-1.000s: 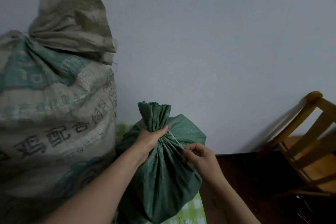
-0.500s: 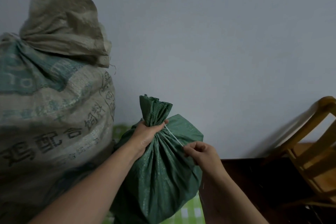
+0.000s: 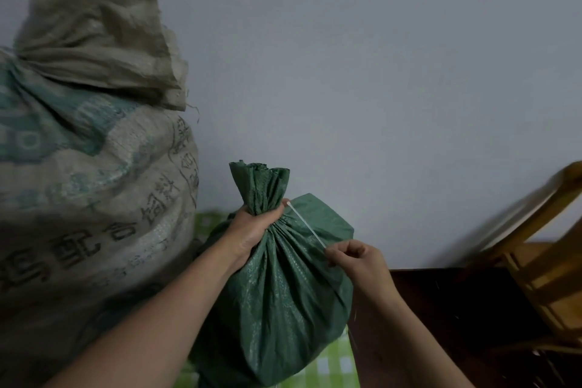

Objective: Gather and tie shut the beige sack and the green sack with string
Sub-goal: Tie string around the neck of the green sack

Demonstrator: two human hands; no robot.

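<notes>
The view has swung a little since a moment ago; the hands have barely shifted. The beige sack (image 3: 91,186) stands far left, neck bunched. Just right of it the left hand (image 3: 256,224) is clamped round the green sack's (image 3: 283,293) gathered neck. A taut string (image 3: 307,227) runs to the right hand (image 3: 356,261), fingers pinched together on it. A chair (image 3: 541,249) stands far right.
</notes>
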